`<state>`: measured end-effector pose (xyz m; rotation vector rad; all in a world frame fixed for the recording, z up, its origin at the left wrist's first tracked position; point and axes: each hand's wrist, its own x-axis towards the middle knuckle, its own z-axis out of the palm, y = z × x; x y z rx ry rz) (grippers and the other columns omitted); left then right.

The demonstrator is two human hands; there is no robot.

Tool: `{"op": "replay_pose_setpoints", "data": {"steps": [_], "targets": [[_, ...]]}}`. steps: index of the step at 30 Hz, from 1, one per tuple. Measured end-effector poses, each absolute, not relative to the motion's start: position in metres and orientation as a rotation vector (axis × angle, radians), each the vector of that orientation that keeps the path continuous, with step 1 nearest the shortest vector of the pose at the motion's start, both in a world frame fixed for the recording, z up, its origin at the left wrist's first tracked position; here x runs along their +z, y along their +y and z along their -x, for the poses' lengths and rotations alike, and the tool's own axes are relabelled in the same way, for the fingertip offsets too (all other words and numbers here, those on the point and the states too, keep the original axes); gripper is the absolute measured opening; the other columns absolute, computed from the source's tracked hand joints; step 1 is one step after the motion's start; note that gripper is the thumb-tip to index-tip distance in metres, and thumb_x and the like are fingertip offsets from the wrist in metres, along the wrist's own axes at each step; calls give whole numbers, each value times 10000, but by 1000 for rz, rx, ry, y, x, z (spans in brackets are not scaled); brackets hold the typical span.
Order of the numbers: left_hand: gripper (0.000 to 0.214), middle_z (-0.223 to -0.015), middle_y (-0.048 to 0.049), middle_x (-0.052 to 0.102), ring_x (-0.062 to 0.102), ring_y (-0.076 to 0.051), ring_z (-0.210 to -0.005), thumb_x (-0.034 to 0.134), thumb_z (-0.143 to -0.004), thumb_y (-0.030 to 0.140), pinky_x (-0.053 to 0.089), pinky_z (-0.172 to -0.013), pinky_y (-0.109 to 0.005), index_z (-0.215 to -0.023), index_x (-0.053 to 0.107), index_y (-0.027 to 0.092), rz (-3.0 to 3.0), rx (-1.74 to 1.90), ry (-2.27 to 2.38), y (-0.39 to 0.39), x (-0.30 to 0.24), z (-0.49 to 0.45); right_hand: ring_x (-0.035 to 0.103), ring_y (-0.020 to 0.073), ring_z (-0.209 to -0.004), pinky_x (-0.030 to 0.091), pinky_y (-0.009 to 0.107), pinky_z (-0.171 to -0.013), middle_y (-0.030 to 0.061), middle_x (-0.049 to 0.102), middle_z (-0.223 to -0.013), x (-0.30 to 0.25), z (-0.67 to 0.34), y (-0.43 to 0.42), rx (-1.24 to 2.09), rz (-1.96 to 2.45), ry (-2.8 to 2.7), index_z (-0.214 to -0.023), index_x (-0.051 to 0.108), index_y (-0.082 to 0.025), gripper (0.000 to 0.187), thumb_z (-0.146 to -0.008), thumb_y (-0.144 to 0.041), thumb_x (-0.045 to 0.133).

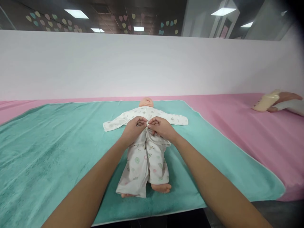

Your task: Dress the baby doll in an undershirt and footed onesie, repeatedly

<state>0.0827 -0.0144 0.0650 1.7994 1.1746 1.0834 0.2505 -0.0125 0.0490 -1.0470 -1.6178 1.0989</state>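
Note:
A baby doll point(146, 102) lies on its back with its head away from me, arms spread in long white sleeves. It wears a white printed shirt point(175, 119) and matching trousers point(136, 161), with the feet showing below the cuffs. Over its belly, my left hand point(135, 129) and my right hand point(161, 128) meet with fingertips almost touching. Both are closed in a pinch at the middle of the shirt front. A small pale bit of the shirt shows between the fingertips; whether it is a tie or a fastener I cannot tell.
A green towel point(59, 142) lies beneath the doll on a pink-covered surface point(237, 126). At the far right, a white-sleeved hand point(287, 96) is at a pale yellow bottle-like object point(266, 101). A white wall point(142, 66) rises behind, with glass above it.

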Motion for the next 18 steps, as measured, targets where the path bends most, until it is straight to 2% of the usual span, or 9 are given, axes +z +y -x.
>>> {"op": "replay_pose_setpoints", "data": {"steps": [7,12,18], "targets": [[193,-900,-24,630,580,-144,-849,562,-767,281,448,-760,-256,-939,586,196,-1813,1108,1130,-14,64,-82,580,102,-510,314,172,-371,-2,623,-678,51,-251,-15,1131,1010,-1602,-848,571,-185,208,-720,-343,616],[152,-896,-12,625,555,-145,-808,536,-773,241,430,-742,-270,-907,596,202,-1979,1125,1285,-12,61,-84,488,71,-439,343,194,-415,-19,600,-619,51,-246,-18,1062,1053,-1597,-804,614,-175,204,-719,-361,613],[107,-879,-16,594,527,-158,-811,508,-818,278,413,-728,-289,-840,571,195,-2188,1169,1333,-14,59,-83,478,93,-539,387,233,-551,-35,546,-630,49,-252,-19,695,1148,-1601,-787,584,-188,221,-796,-403,532]]}}
